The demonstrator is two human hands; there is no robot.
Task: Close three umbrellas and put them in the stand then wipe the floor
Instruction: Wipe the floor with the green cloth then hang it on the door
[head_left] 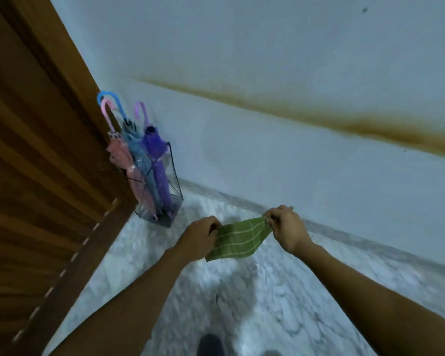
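Observation:
Three closed umbrellas stand upright in a clear wire-framed stand (175, 194) by the wall: a pink umbrella (125, 160), a blue umbrella (136, 147) and a purple umbrella (156, 155), hooked handles up. In front of me a green checked cloth (239, 240) is stretched in the air above the pale marble floor (280, 299). My left hand (199, 236) pinches its left edge and my right hand (287, 227) pinches its upper right corner.
A brown wooden door (36, 176) fills the left side, touching the stand. A white wall (293, 155) with a brown stain streak runs behind. A dark shoe tip (211, 345) shows at the bottom edge.

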